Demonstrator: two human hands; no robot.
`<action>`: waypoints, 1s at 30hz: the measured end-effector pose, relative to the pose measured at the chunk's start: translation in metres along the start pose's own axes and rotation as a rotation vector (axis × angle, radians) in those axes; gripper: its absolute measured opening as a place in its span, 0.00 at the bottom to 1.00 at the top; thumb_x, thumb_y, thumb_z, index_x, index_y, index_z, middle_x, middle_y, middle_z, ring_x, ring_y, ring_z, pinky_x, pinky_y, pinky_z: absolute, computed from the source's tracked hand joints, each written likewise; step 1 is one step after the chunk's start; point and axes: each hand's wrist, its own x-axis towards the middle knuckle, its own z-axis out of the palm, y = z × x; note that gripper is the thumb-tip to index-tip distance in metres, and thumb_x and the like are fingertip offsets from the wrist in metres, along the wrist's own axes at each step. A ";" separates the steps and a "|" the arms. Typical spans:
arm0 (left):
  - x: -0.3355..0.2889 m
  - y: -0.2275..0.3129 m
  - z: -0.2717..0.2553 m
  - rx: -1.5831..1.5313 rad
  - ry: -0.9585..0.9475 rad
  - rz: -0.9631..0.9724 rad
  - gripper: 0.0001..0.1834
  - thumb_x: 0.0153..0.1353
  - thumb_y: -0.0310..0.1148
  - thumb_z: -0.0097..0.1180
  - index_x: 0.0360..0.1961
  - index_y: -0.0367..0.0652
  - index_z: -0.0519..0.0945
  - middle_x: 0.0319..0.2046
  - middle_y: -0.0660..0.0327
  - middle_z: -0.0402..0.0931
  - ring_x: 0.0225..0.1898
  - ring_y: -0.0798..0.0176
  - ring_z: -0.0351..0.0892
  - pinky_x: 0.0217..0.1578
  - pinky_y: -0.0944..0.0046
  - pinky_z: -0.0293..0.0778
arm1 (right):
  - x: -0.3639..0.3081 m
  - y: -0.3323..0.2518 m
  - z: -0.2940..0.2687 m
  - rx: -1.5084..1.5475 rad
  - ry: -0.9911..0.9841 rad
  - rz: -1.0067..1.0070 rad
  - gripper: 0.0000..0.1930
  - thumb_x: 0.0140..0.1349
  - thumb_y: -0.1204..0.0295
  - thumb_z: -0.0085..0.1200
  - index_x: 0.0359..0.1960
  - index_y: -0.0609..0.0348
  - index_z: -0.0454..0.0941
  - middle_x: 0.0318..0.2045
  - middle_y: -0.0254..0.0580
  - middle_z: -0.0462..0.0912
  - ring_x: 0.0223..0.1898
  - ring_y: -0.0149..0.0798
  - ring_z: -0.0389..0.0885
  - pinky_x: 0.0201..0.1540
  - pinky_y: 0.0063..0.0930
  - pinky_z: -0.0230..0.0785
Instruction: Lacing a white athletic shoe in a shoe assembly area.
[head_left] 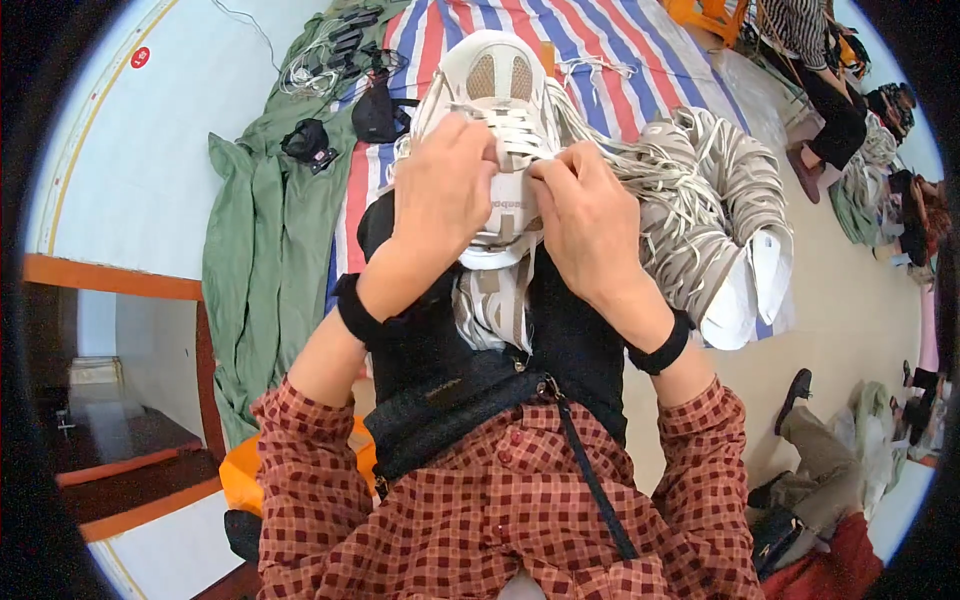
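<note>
A white and beige sneaker (512, 195) rests over my lap with its toe pointing away from me. Flat white shoelaces (516, 130) cross its front in several rows. My left hand (445, 190) is closed at the left side of the lacing, thumb and fingertips pinching a lace. On the other side, my right hand (590, 215) pinches at the right edge of the lacing, its fingers curled; the lace end in it is mostly hidden. Below the heel, another pale shoe part (490, 310) shows between my thighs.
To the right lies a curved stack of nested beige shoe uppers (760, 190) with loose laces. A striped sheet (610, 60) covers the floor ahead. Green cloth (265, 250) and black items (378, 108) lie to the left. Other people sit at right; one leg (815, 460) reaches in.
</note>
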 end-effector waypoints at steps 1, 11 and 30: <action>0.000 -0.001 0.000 0.027 0.001 0.037 0.06 0.52 0.25 0.56 0.31 0.41 0.73 0.31 0.55 0.69 0.34 0.48 0.74 0.33 0.54 0.70 | -0.002 -0.002 0.002 -0.012 -0.003 0.020 0.04 0.51 0.78 0.53 0.30 0.59 0.73 0.29 0.44 0.70 0.32 0.46 0.76 0.30 0.38 0.71; -0.005 -0.003 0.010 0.047 0.133 0.040 0.06 0.45 0.25 0.60 0.26 0.40 0.76 0.41 0.55 0.72 0.45 0.49 0.71 0.45 0.52 0.66 | 0.002 -0.001 0.002 0.140 -0.045 0.181 0.07 0.57 0.75 0.56 0.37 0.57 0.80 0.31 0.43 0.75 0.29 0.46 0.77 0.31 0.36 0.70; -0.013 -0.019 -0.004 -0.231 0.067 -0.116 0.08 0.57 0.31 0.53 0.32 0.39 0.82 0.51 0.48 0.73 0.55 0.47 0.69 0.56 0.53 0.62 | 0.039 0.013 -0.014 -0.069 -0.366 -0.172 0.05 0.55 0.75 0.54 0.33 0.60 0.75 0.31 0.46 0.74 0.33 0.51 0.77 0.34 0.39 0.69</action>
